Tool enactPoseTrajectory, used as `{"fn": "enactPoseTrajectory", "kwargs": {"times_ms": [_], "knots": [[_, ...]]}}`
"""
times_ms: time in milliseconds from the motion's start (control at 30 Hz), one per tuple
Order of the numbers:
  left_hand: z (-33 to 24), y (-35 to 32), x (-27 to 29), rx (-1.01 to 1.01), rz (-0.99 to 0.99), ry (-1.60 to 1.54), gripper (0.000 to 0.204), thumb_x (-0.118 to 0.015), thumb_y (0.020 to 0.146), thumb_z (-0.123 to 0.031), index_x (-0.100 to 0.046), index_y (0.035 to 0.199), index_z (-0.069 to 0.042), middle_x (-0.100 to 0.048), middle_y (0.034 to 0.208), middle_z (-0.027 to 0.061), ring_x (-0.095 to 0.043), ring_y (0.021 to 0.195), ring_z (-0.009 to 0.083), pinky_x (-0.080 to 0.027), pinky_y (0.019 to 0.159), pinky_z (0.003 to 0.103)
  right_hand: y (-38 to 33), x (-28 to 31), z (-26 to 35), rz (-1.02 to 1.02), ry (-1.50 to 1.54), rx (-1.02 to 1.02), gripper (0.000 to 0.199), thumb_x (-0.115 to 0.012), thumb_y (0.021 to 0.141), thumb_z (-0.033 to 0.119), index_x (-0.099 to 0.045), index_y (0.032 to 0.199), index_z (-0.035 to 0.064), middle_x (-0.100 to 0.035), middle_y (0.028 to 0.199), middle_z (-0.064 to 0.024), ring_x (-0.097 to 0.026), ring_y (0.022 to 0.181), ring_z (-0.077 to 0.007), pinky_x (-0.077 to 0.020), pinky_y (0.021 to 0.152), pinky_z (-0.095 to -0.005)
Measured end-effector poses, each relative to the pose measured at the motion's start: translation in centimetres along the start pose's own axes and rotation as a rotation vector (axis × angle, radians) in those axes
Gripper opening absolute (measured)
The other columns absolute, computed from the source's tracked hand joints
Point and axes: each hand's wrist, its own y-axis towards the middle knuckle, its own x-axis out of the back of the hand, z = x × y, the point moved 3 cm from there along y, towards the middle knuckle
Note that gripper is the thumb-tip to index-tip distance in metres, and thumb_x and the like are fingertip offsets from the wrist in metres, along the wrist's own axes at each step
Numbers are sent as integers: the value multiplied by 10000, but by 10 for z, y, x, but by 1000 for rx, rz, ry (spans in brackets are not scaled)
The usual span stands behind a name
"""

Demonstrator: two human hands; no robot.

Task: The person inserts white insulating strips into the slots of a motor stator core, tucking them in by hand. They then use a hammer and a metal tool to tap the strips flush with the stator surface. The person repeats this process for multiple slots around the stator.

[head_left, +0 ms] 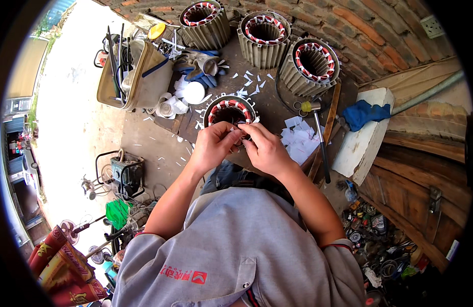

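Observation:
A motor stator [228,105] with red windings and white paper pieces around its inner ring stands before me at the bench's near edge. Over its near rim, my left hand [213,146] and my right hand [268,152] meet with fingertips almost touching. Both are closed in a pinch. Whatever they hold is too small and too hidden by the fingers to name. My hands cover the near part of the stator. Cut white paper pieces [300,137] lie in a pile to the right of my right hand.
Three more stators, a left one [206,28], a middle one [264,43] and a right one [309,69], stand by the brick wall. A hammer [321,138] and wooden strip lie right. A tool bucket [131,77], gloves [200,64] and a white tape roll [194,92] sit left.

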Motion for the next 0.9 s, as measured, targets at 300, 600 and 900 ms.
{"fn": "enactPoseTrajectory", "kwargs": {"times_ms": [300, 600, 900], "knots": [[2, 4, -4, 16, 11, -53, 197, -592, 1022, -186, -618, 948, -6, -653, 790, 18, -620, 658, 76, -516, 590, 240, -1, -4, 3, -44, -136, 48, 343, -623, 849, 20, -595, 1191, 15, -629, 1084, -139, -683, 892, -344, -571, 734, -429], [8, -3, -8, -43, 76, 29, 157, -627, 1004, -164, -614, 958, -14, -597, 766, -16, -551, 676, 57, -480, 617, 235, 20, 35, 2, 101, -316, 269, 56, -628, 840, 58, -598, 881, 34, -609, 1024, -127, -670, 839, -311, -556, 708, -422], [6, -6, -12, -401, 11, 340, 100, -677, 951, -104, -646, 930, -12, -663, 817, 51, -613, 752, 120, -500, 671, 286, -20, 55, -6, 301, -140, -57, 225, -708, 882, 188, -564, 822, 27, -626, 770, -142, -628, 678, -374, -484, 597, -468]]}}
